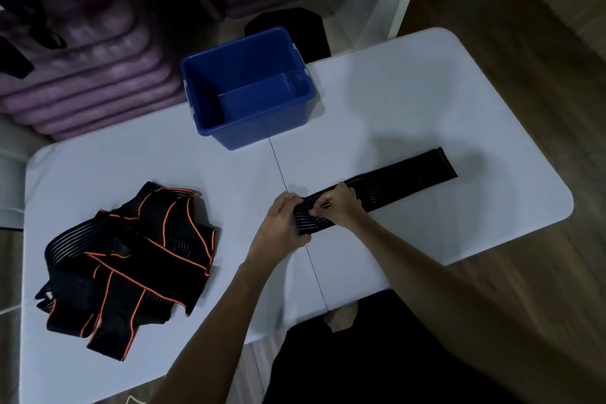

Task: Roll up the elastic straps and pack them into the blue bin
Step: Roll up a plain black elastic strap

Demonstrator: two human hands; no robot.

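I am pinching the near end of the black strap with both hands, left hand and right hand curling around it on the desk. It looks soft, light and springy, so I am judging a tight grip at the rolled end is best; the blue bin is standing empty nearby.

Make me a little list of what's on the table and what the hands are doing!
table: white
bin: blue, far side, looks empty
strap being rolled: black, flat, stretching right
left hand: grips the strap's near end
right hand: pinches the same end
strap pile: black with orange edges, on the left, unrolled
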